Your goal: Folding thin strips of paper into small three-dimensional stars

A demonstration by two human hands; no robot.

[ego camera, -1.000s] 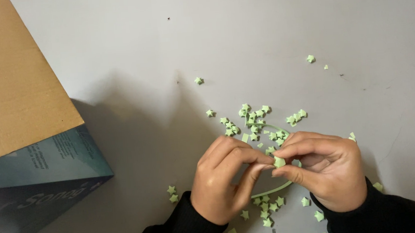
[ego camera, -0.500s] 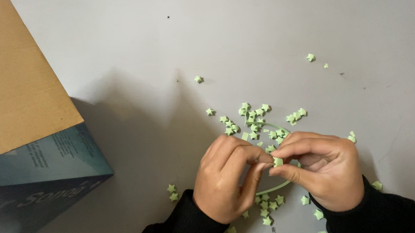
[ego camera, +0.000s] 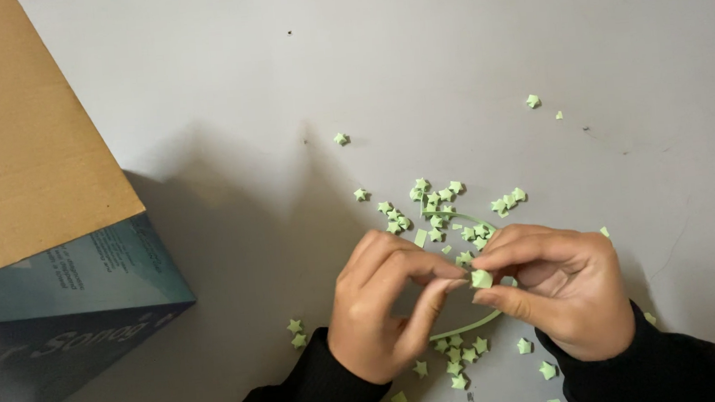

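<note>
Pinching a small green star (ego camera: 482, 279) between thumb and forefinger, the right hand (ego camera: 564, 291) has barely moved in the last second. The left hand (ego camera: 383, 309) has brought its fingers (ego camera: 433, 293) in against the star, their tips nipped narrow, above the grey surface (ego camera: 449, 66), strip (ego camera: 469, 326) trailing below.

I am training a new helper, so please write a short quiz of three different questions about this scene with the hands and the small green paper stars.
1. True or false: both hands pinch one small green star between their fingertips.
2. Which lies on the person's left side of the grey table? A) a cardboard box B) a metal bowl C) a pair of scissors
3. Fill in: a thin green paper ____ curves beneath the hands.

Key
1. True: the left hand and the right hand meet on it.
2. A, the cardboard box.
3. strip.
</note>
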